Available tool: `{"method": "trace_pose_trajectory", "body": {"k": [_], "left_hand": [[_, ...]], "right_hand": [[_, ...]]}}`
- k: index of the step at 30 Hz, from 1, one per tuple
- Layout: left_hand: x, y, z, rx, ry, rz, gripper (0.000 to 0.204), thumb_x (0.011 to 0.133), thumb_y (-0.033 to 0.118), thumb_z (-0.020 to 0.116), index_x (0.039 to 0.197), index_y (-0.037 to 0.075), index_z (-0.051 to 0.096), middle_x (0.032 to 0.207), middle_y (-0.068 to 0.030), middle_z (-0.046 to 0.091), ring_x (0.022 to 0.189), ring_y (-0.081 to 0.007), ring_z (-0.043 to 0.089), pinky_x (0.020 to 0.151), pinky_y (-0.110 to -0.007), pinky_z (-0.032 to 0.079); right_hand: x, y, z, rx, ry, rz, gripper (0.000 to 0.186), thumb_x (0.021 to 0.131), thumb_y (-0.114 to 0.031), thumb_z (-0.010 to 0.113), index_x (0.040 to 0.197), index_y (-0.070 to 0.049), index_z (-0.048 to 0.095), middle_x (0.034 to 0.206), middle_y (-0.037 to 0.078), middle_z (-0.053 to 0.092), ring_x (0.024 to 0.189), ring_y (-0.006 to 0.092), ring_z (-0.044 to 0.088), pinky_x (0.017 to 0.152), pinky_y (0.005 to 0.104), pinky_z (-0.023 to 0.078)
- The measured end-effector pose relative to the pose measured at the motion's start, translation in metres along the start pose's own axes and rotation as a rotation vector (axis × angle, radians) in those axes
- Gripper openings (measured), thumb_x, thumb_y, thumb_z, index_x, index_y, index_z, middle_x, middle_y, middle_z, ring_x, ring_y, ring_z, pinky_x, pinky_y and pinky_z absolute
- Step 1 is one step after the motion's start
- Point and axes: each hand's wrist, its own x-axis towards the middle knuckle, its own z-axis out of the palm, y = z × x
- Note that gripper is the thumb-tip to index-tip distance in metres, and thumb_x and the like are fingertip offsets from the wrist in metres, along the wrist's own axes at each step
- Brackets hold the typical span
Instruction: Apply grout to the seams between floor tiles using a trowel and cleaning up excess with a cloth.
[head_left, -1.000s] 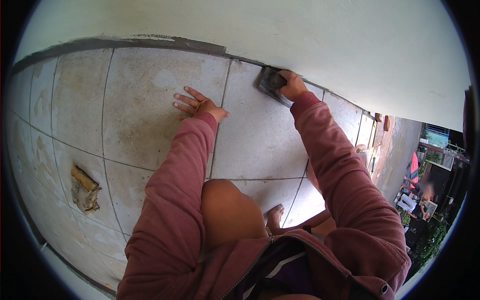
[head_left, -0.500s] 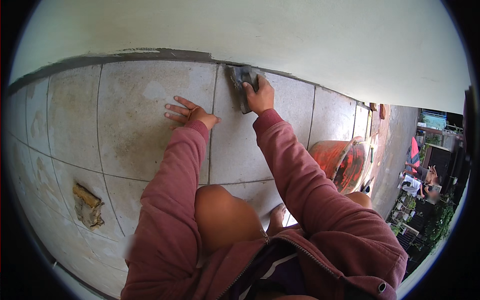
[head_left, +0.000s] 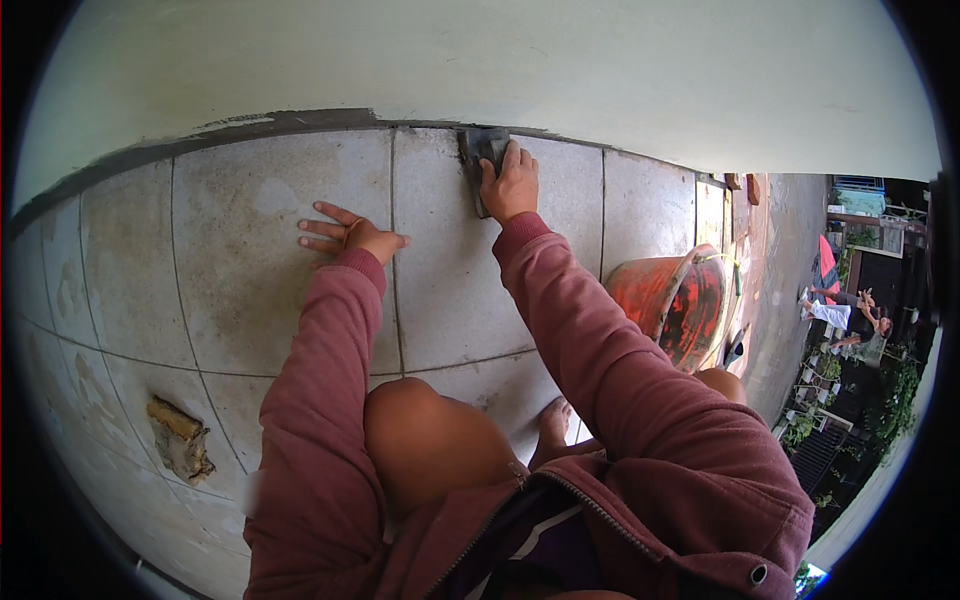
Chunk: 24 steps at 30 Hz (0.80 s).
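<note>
Against the foot of a pale painted wall (head_left: 560, 70), a dark, flat float or trowel (head_left: 478, 150) rests at the tile edge. My right hand (head_left: 510, 180) is closed on it, fingers over its top. My left hand (head_left: 355, 228) lies with fingers spread on a stained light-grey tile (head_left: 260, 310), to the left of the float. A dark grey strip (head_left: 270, 125) runs along the join of wall and tiles, with lighter smears on it.
An orange, cement-stained bucket (head_left: 650, 290) stands right of my right arm. A ragged brown lump (head_left: 185, 440) lies on the left tiles. My knee (head_left: 430, 450) is below. Beyond the bucket are a paved lane (head_left: 780, 280), plants and people (head_left: 855, 315).
My right hand and the float have moved leftward and turned more upright along the wall's foot. The left hand stays spread on the tiles. The view has shifted, showing more of the bucket.
</note>
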Motion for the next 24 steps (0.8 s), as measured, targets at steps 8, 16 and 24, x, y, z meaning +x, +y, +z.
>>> {"method": "trace_pose_trajectory", "body": {"k": [8, 16, 24], "left_hand": [[0.012, -0.018, 0.008, -0.013, 0.022, -0.011, 0.132, 0.058, 0.047, 0.076, 0.13, 0.001, -0.026, 0.134, -0.0353, -0.017, 0.126, -0.05, -0.014, 0.099, -0.062, 0.006], [0.002, -0.004, -0.002, 0.0, -0.01, -0.029, 0.132, 0.059, 0.043, 0.077, 0.129, 0.002, -0.027, 0.134, -0.0344, -0.019, 0.125, -0.0491, -0.016, 0.098, -0.063, 0.005], [0.017, -0.016, 0.006, 0.029, -0.003, -0.039, 0.135, 0.056, 0.046, 0.077, 0.129, 0.001, -0.027, 0.134, -0.0357, -0.019, 0.125, -0.0504, -0.016, 0.099, -0.062, 0.005]], "right_hand": [[-0.001, 0.031, -0.034, 0.229, -0.306, 0.007, 0.035, 0.073, -0.022, 0.062, 0.097, 0.003, 0.054, 0.087, 0.022, 0.059, 0.083, 0.0378, 0.056, 0.073, 0.0429, 0.044], [-0.001, -0.051, 0.012, 0.169, -0.103, 0.073, 0.041, 0.073, -0.022, 0.064, 0.102, 0.005, 0.053, 0.088, 0.024, 0.058, 0.083, 0.0388, 0.055, 0.074, 0.0431, 0.044], [-0.021, -0.046, -0.007, 0.39, -0.124, 0.121, 0.043, 0.075, -0.02, 0.062, 0.106, 0.007, 0.051, 0.095, 0.025, 0.057, 0.09, 0.0398, 0.053, 0.081, 0.0427, 0.042]]}}
